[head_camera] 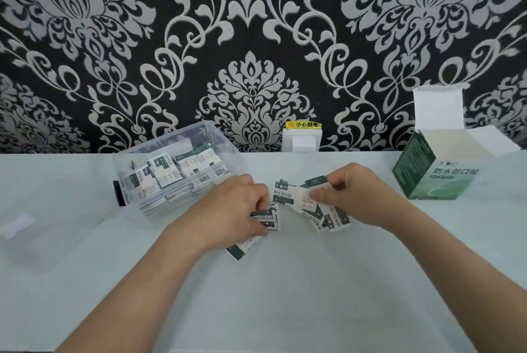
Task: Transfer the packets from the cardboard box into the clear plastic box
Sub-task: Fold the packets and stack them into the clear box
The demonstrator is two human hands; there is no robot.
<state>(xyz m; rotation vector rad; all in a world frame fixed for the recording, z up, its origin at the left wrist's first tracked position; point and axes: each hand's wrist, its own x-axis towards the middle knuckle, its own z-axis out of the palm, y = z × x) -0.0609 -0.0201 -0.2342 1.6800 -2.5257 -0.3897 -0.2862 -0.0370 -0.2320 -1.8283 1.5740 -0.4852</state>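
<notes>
Both hands busy with little white-and-dark-green packets

Left hand (233, 210) pinches packets (266, 220) against the tabletop (285, 295), right hand (356, 196) grips a fanned bunch (302, 198); clear plastic box (171, 170) sits left of them, cardboard box (436, 170) right.

Pale table (285, 295) bears clear plastic box (159, 153), cardboard box (433, 178), loose packets (285, 196).

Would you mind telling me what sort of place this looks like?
Probably a home room: a table against damask wallpaper, with a wall socket labelled with a yellow warning sticker.
</notes>
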